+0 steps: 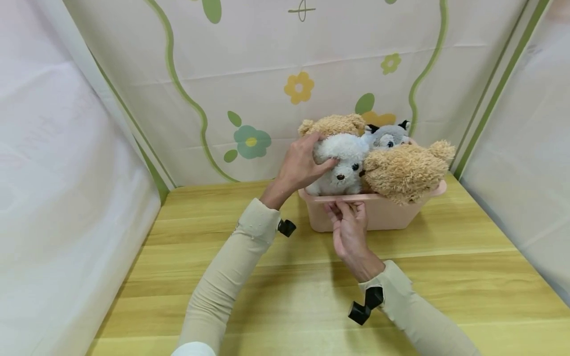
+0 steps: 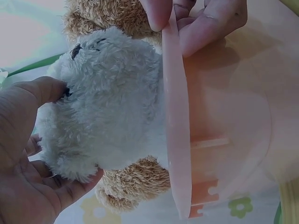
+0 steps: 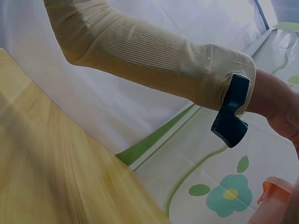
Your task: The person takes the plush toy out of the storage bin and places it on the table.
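A white plush dog (image 1: 342, 153) with dark eyes and nose sits at the left end of a pink plastic bin (image 1: 383, 212). My left hand (image 1: 303, 163) grips its head from the left. In the left wrist view, the thumb lies by an eye of the plush dog (image 2: 112, 93) and the fingers curl behind the head. At the front of the bin, my right hand (image 1: 351, 230) pinches the rim. The left wrist view shows the fingers of this right hand (image 2: 212, 23) under the rim, with the thumb on its other side.
Tan plush toys (image 1: 407, 170) fill the bin's right front and its back left (image 1: 331, 124), beside a grey plush animal (image 1: 387, 136) with black ears. The bin stands on a wood-grain table (image 1: 200, 237) near a flower-printed cloth wall (image 1: 249, 89). White cloth (image 1: 58, 198) hangs at the left side.
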### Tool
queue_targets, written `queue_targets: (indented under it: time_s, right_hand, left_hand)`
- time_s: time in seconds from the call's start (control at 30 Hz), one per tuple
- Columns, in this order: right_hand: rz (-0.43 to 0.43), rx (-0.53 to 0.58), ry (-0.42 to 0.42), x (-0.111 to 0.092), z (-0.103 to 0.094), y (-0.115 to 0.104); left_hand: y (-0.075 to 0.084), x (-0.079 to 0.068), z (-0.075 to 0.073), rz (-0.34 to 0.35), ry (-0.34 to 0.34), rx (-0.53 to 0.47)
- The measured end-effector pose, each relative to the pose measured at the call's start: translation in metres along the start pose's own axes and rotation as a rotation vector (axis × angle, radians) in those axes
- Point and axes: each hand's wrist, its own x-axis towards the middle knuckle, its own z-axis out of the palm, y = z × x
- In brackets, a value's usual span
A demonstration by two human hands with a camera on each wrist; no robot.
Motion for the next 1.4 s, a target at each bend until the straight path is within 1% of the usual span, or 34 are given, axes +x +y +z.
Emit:
queue_targets:
  time_s: [0.27,0.37,0.6,0.83,1.03,1.17,1.4]
  right_hand:
    - [0.014,-0.008,0.004,0.001,0.000,-0.002]
    - [0.020,-0.018,0.001,0.001,0.000,-0.002]
    - [0.018,-0.035,-0.002,0.001,-0.002,-0.001]
    - [0.010,-0.010,-0.012,0.002,-0.002,-0.001]
    - [0.009,-0.012,-0.017,0.002,-0.002,0.000]
    - [0.016,-0.011,-0.022,0.003,-0.002,0.000]
    - [0.013,-0.022,-0.013,0.003,-0.002,0.000]
  left_hand:
    - [0.000,0.001,0.000,0.016,0.009,-0.010]
    - [-0.002,0.002,0.000,0.025,0.001,-0.016]
    - [-0.003,0.006,0.000,0.004,-0.064,-0.069]
    - [-0.006,0.010,0.001,0.007,-0.102,-0.152]
    - [-0.009,0.012,0.001,0.004,-0.133,-0.205]
    - [-0.010,0.014,0.001,0.018,-0.154,-0.222]
    - [-0.010,0.019,0.001,0.035,-0.218,-0.237]
